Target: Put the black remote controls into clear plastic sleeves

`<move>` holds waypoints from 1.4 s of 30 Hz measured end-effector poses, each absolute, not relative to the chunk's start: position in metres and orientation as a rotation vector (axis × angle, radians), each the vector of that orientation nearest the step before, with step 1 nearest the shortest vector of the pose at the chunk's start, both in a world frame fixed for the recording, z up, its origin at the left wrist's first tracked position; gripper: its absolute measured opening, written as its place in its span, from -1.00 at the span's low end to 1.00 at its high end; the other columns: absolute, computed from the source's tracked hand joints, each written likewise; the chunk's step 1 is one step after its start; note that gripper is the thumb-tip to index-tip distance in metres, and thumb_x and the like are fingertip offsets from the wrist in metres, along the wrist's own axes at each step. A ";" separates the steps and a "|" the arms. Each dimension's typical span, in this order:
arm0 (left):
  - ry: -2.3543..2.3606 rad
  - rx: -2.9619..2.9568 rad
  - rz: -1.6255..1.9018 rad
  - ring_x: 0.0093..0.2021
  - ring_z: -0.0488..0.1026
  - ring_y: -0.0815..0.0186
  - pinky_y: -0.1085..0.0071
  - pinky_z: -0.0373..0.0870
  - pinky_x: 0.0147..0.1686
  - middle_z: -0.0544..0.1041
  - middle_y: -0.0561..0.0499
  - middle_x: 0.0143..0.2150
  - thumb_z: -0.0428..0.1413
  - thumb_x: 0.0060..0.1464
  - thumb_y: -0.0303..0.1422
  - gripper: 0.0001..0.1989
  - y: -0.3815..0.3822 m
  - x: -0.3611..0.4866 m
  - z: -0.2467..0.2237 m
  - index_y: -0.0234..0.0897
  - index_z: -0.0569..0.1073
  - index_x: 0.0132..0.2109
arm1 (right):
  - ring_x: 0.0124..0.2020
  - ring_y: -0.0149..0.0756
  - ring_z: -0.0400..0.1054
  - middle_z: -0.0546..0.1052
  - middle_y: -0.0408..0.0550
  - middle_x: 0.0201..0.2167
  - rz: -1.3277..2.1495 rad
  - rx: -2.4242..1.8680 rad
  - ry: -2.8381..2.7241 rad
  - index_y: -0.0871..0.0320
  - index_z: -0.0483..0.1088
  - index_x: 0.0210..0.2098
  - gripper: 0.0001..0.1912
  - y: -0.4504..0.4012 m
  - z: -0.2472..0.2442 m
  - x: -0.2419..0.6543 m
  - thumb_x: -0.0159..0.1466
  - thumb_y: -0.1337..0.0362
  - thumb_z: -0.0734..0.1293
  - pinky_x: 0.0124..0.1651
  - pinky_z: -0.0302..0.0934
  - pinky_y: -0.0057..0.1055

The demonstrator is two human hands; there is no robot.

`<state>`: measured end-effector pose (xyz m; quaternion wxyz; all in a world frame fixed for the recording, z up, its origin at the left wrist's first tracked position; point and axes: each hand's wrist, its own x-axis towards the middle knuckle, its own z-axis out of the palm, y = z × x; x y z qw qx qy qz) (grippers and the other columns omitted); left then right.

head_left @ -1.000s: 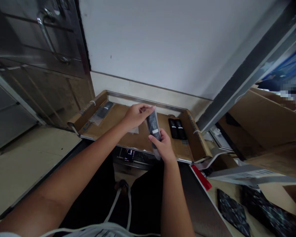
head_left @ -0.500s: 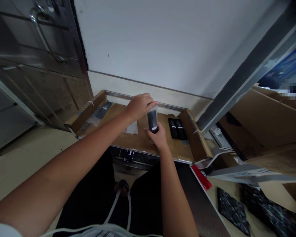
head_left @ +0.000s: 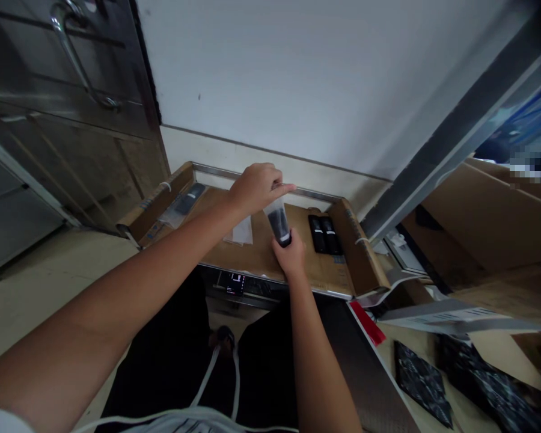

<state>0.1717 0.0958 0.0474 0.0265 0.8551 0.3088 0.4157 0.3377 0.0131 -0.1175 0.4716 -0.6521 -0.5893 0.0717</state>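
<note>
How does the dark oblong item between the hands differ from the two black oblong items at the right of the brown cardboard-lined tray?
The dark oblong item is held by the left hand and right hand, while the two black oblong items lie side by side on the tray. The dark item shows inside a translucent plastic bag; the two black items show no such bag. All three bear a small white label.

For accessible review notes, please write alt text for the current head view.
A person's left hand pinches the top of a cloudy sleeve with a dark piece inside, while the right hand grips the lower end, above a cardboard-lined tray. Two black pieces lie side by side at the tray's right, a bagged dark piece at its left.
</note>
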 end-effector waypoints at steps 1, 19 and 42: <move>0.981 2.618 1.282 -0.36 0.34 0.28 0.29 0.24 -0.19 0.42 0.00 -0.47 0.17 0.20 -0.04 -0.57 0.096 0.170 0.048 -0.29 0.47 -0.46 | -0.46 -0.27 0.25 0.48 -0.13 -0.43 0.155 -1.606 -1.435 0.10 0.40 -0.22 -0.73 0.013 -0.119 0.338 0.17 0.08 0.37 -0.34 0.08 -0.38; 0.905 2.648 1.234 -0.36 0.36 0.29 0.27 0.25 -0.16 0.42 0.02 -0.49 0.12 0.25 -0.09 -0.58 0.092 0.156 0.064 -0.29 0.49 -0.47 | -0.22 -0.03 0.47 0.60 0.10 -0.17 0.126 -1.640 -1.442 0.14 0.37 0.07 -0.51 0.003 -0.116 0.337 0.20 0.09 0.36 -0.21 0.25 -0.28; 1.134 2.480 1.348 -0.43 0.32 0.30 0.22 0.27 -0.08 0.18 0.09 -0.67 0.15 0.19 -0.07 -0.47 0.109 0.135 0.066 -0.25 0.31 -0.64 | -0.06 -0.08 0.44 0.54 0.09 -0.10 -0.066 -1.473 -1.551 0.18 0.37 0.04 -0.49 0.002 -0.124 0.338 0.19 0.08 0.46 0.01 0.32 -0.19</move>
